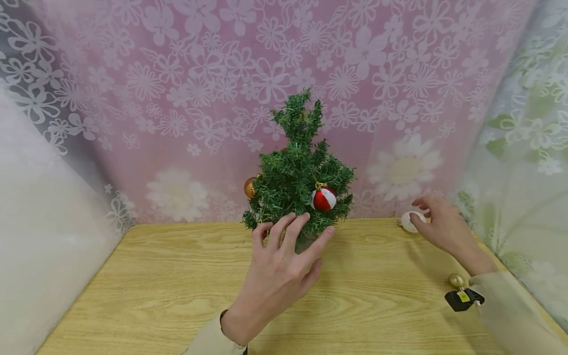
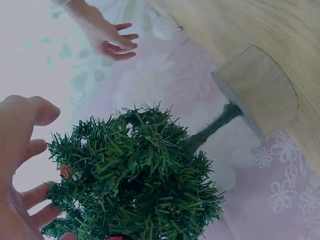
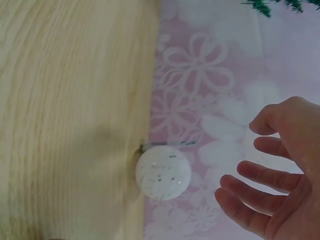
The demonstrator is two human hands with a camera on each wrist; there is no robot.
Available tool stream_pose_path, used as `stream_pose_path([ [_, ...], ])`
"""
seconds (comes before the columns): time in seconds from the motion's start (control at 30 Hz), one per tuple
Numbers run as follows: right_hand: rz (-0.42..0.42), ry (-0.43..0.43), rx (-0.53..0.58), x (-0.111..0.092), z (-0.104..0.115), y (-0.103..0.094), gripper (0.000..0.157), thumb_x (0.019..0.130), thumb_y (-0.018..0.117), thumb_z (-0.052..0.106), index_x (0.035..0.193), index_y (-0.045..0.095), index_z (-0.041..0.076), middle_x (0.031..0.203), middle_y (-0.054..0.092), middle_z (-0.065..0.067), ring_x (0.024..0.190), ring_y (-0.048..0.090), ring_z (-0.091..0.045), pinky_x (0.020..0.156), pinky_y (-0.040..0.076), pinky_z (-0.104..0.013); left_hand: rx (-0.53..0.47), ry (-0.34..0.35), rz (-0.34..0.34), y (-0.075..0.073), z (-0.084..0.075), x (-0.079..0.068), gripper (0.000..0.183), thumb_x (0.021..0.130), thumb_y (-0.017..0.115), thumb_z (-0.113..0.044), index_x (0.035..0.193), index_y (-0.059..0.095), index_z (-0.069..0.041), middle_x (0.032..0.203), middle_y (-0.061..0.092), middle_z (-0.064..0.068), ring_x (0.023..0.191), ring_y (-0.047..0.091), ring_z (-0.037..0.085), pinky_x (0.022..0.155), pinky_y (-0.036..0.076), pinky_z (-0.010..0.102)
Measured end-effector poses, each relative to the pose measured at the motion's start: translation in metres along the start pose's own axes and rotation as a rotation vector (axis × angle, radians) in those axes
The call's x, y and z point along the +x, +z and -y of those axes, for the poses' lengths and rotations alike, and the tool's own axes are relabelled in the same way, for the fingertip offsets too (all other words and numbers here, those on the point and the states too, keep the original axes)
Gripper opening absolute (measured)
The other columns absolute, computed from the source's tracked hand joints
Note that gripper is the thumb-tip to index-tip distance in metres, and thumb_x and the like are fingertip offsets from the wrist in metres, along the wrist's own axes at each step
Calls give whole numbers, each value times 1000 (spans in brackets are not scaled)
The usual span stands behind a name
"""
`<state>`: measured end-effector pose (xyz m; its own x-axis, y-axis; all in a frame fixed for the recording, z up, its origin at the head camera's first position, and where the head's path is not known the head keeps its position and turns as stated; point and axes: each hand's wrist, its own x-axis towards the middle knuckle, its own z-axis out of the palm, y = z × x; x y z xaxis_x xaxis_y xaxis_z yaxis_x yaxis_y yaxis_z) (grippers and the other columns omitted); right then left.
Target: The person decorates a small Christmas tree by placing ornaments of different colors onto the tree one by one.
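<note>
Landmark: green tree (image 1: 295, 170), upright on its round wooden base (image 2: 257, 90) on the table (image 1: 155, 281).

White speckled ball (image 3: 163, 172): on the table, right of the tree, by the table's back edge. Not in a grip. Its cap faces the tree side in head view.

Right hand (image 1: 445, 229): released, fingers loosely bent, palm bare. It's right of the tree, just past the ball. Head view has the thumb overlapping the ball, but right wrist view shows a clear gap between ball and fingertips; left wrist view also has them apart. So near, no contact.

Left hand (image 1: 279, 268): in front of the tree, fingers spread and bent at the lower branches, grasping nothing visible. Fingertips reach the needles; can't tell if they press on them.

On the tree: red-and-white ball (image 1: 324, 199) at front right, orange-gold ball (image 1: 250, 188) on the left side. Small gold ball (image 1: 456, 280): right of the tree, nearer the viewer, next to the right sleeve (image 1: 501, 296).
</note>
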<state>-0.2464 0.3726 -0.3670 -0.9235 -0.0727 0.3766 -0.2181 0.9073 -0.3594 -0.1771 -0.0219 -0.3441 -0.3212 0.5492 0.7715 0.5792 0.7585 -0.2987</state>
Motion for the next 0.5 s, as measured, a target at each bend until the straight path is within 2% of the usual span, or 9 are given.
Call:
stream_pose_path([
  [0.13, 98, 28, -34, 3, -8, 4, 39, 102, 59, 27, 130, 58, 0, 123, 62, -36, 104, 64, -52, 71, 54, -57, 8, -11, 17, -1, -1, -2, 63, 88, 70, -40, 148, 53, -37, 143, 57, 9, 129, 54, 31, 94, 42, 54],
  [0.33, 140, -18, -79, 5, -20, 14, 42, 100, 62, 24, 131, 57, -4, 127, 59, -38, 88, 67, -43, 68, 53, -54, 20, -19, 24, -1, -1, -5, 64, 89, 69, -39, 150, 50, -38, 149, 54, 11, 139, 50, 33, 100, 41, 60],
  [0.43, 160, -18, -98, 6, -24, 18, 44, 99, 63, 23, 132, 56, -6, 129, 55, -40, 88, 66, -44, 70, 52, -57, 24, -21, 30, -1, 0, -8, 65, 89, 69, -39, 152, 49, -38, 153, 51, 12, 143, 47, 34, 103, 40, 64],
  [0.5, 172, -11, -116, 6, -25, 19, 47, 99, 64, 23, 134, 56, -6, 131, 53, -41, 93, 65, -48, 72, 52, -60, 27, -21, 31, -1, 0, -10, 66, 89, 69, -39, 152, 48, -38, 155, 49, 13, 144, 47, 34, 105, 40, 65],
])
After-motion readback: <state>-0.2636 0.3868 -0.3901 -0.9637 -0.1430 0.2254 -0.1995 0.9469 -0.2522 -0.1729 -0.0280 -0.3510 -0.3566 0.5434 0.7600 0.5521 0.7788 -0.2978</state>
